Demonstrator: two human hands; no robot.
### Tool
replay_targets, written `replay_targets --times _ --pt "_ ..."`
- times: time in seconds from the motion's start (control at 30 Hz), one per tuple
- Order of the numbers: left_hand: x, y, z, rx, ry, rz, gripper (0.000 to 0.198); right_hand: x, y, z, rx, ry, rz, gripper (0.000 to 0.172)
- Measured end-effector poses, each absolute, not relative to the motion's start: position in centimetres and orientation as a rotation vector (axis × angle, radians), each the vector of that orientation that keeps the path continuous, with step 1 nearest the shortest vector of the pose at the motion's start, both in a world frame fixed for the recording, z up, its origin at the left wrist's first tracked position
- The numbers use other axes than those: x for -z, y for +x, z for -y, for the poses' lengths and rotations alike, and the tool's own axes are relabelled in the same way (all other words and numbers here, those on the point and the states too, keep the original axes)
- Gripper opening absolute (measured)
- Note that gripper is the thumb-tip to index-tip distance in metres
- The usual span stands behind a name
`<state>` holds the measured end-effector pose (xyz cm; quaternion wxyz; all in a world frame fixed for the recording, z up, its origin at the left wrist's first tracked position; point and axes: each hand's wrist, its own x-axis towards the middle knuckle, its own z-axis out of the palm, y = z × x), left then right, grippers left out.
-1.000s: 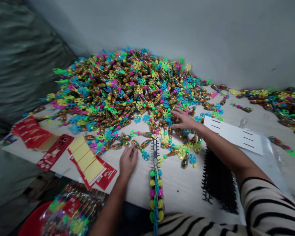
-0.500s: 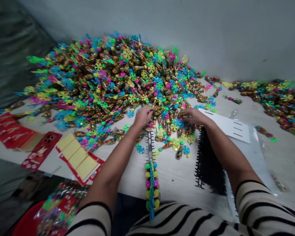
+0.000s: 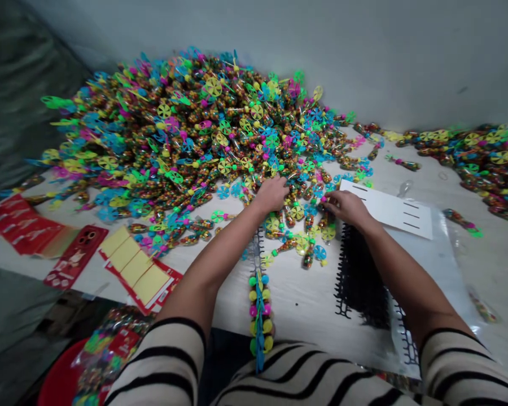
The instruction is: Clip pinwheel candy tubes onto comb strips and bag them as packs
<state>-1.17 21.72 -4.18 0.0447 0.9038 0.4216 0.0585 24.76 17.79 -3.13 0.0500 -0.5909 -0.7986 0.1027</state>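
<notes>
My left hand (image 3: 273, 193) is at the front of a big pile of small candy-filled bottles (image 3: 186, 135) with colourful pinwheel tops; its fingers are curled, and what they hold is hidden. My right hand (image 3: 345, 206) bends its fingers at a bottle with a pink cap, at the pile's right front edge; whether it grips the bottle is too small to tell. Between my forearms a black clip strip (image 3: 257, 248) lies on the table, its near part filled with paired coloured caps (image 3: 260, 310). A stack of black strips (image 3: 362, 276) lies under my right forearm.
White slotted card (image 3: 389, 208) and clear plastic bags lie at right. Another row of bottles (image 3: 482, 158) runs along the wall. Red cards (image 3: 21, 228), a red phone-shaped item (image 3: 77, 256) and yellow labels (image 3: 135, 262) sit at left. Below the table edge is a red tub (image 3: 61, 378).
My left hand has moved right, over the bottles in front of the pile. My right hand has shifted slightly right, its fingers more bent. The view has shifted slightly.
</notes>
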Motion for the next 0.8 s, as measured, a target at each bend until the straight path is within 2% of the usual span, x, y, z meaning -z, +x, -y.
replay_targets --times 0.1,0.23,0.3,0.4,0.6,0.73,0.8 --pt "4.1 -2.2 -21.5 -0.186 2.693 -1.289 0.017 3.5 24.5 -17.5 -0.405 -1.873 2.386 0.027" --pt "2.6 -4.0 -20.8 -0.320 2.498 -1.161 0.010 3.7 23.4 -16.7 -0.567 -1.695 2.151 0.023" --pt "1.4 -4.6 -20.1 -0.414 2.335 -1.149 0.012 3.8 22.3 -15.9 -0.824 -1.557 1.966 0.023" --pt "0.0 -5.1 -18.3 -0.576 2.140 -1.161 0.014 4.1 19.6 -14.5 -1.179 -1.353 1.745 0.033" --pt "-0.1 -5.7 -14.0 -0.853 1.852 -1.129 0.024 4.8 13.4 -12.6 -1.144 -1.266 1.652 0.043" --pt "1.2 -7.0 -11.2 -0.965 1.604 -1.057 0.042 4.3 11.2 -11.5 -1.209 -1.095 1.715 0.043" --pt "1.9 -7.6 -10.1 -0.999 1.509 -1.030 0.037 3.9 10.7 -11.0 -1.232 -1.022 1.793 0.042"
